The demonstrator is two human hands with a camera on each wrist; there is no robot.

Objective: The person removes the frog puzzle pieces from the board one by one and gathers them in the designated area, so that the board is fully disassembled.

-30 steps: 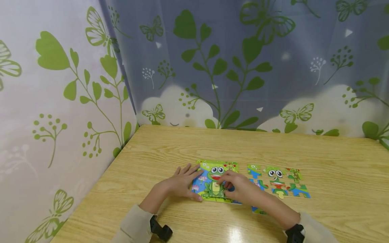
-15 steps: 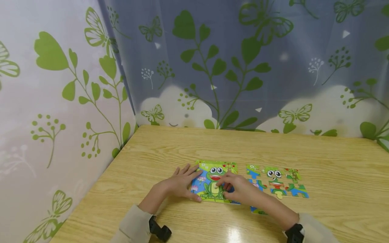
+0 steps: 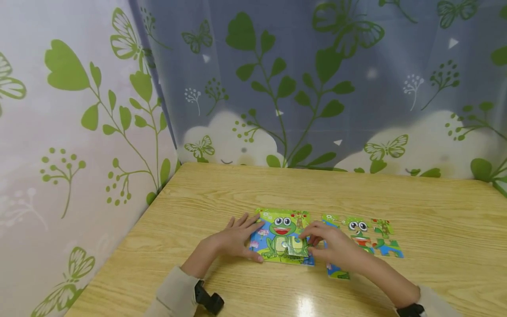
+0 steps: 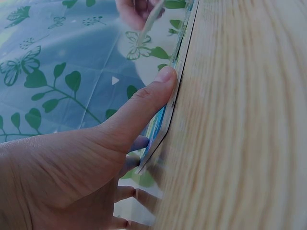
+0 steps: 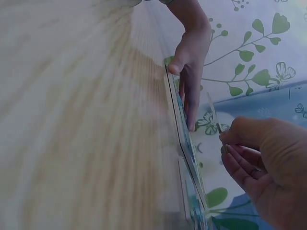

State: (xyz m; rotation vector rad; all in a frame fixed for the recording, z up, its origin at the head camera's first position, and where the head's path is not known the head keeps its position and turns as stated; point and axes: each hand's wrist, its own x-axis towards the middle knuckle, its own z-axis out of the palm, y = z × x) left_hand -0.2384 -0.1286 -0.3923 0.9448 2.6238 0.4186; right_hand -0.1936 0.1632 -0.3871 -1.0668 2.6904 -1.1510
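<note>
A frog puzzle board (image 3: 271,215) lies flat on the wooden table. My left hand (image 3: 237,242) rests at its left side with fingers spread; in the left wrist view the thumb (image 4: 139,103) touches the board's near edge. My right hand (image 3: 334,246) pinches a green puzzle piece (image 3: 297,247) between thumb and fingers, over the lower right of the board. Seen edge-on in the right wrist view, the puzzle piece (image 5: 213,111) is raised clear of the board (image 5: 177,115) and tilted.
Right of the board lie several loose frog puzzle pieces (image 3: 390,247) laid out in rows, some hidden behind my right hand. The wooden table (image 3: 222,189) reaches back to a patterned curtain (image 3: 253,88); another patterned curtain (image 3: 83,132) stands along the left.
My right hand has moved to the right and lifted the pinched puzzle piece off the frog's belly area, so the piece now shows plainly. My left hand has stayed in place.
</note>
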